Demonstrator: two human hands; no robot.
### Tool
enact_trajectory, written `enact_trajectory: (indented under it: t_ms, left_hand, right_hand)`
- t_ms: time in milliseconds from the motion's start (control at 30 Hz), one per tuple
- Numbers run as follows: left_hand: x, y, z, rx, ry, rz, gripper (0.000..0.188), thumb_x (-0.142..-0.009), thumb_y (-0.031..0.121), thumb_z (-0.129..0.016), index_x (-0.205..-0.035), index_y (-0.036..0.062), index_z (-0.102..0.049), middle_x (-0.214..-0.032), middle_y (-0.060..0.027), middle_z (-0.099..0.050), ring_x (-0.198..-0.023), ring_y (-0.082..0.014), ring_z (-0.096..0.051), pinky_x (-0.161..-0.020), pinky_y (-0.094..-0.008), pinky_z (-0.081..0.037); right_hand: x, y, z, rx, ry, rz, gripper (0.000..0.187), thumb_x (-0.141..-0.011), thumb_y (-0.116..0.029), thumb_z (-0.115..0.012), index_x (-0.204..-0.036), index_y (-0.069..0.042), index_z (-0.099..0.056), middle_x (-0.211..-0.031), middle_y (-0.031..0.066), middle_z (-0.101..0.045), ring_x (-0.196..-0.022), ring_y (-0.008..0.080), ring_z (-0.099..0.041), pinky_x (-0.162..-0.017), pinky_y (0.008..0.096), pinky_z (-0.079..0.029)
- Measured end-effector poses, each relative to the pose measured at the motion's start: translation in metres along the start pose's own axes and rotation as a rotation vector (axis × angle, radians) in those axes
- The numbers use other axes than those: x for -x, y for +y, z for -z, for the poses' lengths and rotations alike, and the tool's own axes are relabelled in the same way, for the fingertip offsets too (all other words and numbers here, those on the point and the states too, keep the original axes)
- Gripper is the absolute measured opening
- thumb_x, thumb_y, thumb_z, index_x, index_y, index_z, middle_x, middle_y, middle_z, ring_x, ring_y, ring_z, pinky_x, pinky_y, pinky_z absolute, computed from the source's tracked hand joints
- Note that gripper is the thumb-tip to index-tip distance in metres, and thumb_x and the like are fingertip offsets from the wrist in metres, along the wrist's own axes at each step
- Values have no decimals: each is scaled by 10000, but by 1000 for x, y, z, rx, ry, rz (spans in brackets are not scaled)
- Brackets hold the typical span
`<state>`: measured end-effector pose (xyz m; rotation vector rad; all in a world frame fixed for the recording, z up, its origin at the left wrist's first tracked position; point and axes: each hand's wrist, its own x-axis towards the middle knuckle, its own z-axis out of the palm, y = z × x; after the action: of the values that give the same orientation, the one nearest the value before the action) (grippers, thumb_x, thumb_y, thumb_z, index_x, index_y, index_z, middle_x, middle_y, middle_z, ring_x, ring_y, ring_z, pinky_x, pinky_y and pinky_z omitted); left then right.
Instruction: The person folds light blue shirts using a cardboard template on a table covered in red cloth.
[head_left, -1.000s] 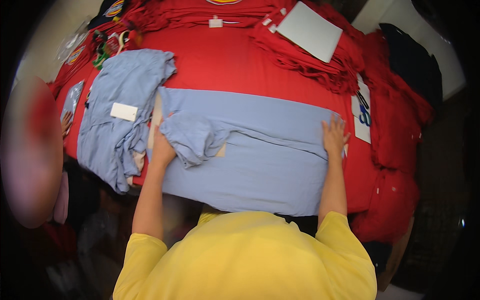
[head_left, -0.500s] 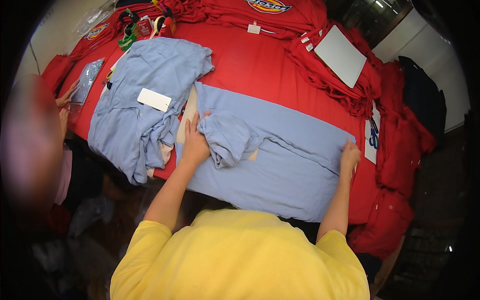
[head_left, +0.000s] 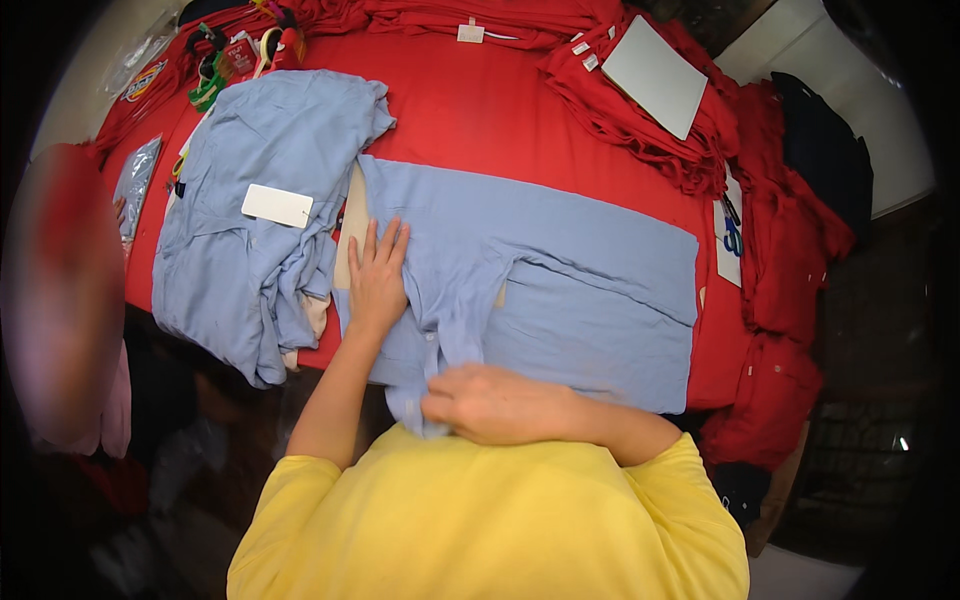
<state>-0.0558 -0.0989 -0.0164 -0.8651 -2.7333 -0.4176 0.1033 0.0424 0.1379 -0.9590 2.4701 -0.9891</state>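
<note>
A light blue shirt (head_left: 600, 225) lies spread in front of me, with a fold running along its middle. A cream board or backing (head_left: 353, 215) shows at its left edge. My left hand (head_left: 378, 280) rests flat on that left part of the shirt, fingers stretched. Close to my body, my right hand (head_left: 475, 400), slightly blurred, has its fingers closed on a narrow sleeve-like part (head_left: 445, 340) of the shirt. Left of it lies a heap of light blue garments (head_left: 220, 270) with a white tag (head_left: 278, 206) on top.
Red cloth (head_left: 460, 100) covers the table. Stacked red garments (head_left: 630, 100) bear a white sheet (head_left: 655, 75) at the back right. Blue-handled scissors (head_left: 733, 238) lie at the right. Tape rolls (head_left: 268, 48) stand at the back left. Another person (head_left: 70, 300) is at the left, near a bagged item (head_left: 138, 180).
My right hand has moved from the shirt's right edge to near my body and grips its narrow part. The bunched cloth beside my left hand is now drawn out toward me.
</note>
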Motion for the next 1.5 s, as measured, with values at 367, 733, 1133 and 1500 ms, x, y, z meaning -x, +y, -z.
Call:
enact_trajectory:
  t_ms: [367,733,1133,1500]
  left_hand:
    - [-4,-11,15,402,27,15,365,-715,22,-680,-1074,84,-656,-1257,-62,-555,-1343,-354,-347,-1128,-518,-209]
    - [-14,-5,41,361,-34,-4,544,-657,110,-790,-1158,82,-580,-1139,-90,-599,-1173,-341,-458,-999,-446,-352]
    - [-43,-32,41,598,-298,-9,402,-773,231,-746,-1085,32,-589,-987,-109,-628,-964,-225,-569,-880,-339,-427]
    - [-49,-41,44,747,-429,208,379,-968,374,-527,-1022,6,-601,-899,-69,-636,-869,-143,-557,-829,-268,-421]
  right_hand:
    - [89,105,44,-926,1464,-382,201,-865,-66,-629,-974,-89,-463,-828,17,-557,-696,122,-533,-689,279,-489]
    - [140,139,9,-270,1068,-792,179,-874,-87,-620,-1036,-11,-622,-946,48,-637,-851,121,-592,-747,274,-481]
    - [3,87,-106,376,179,40,298,-765,-302,-700,-967,-89,-651,-869,111,-599,-831,269,-598,-749,438,-468]
    - [203,159,53,-24,1118,-1090,159,-870,-149,-630,-936,-9,-668,-758,83,-644,-693,179,-610,-665,311,-497]
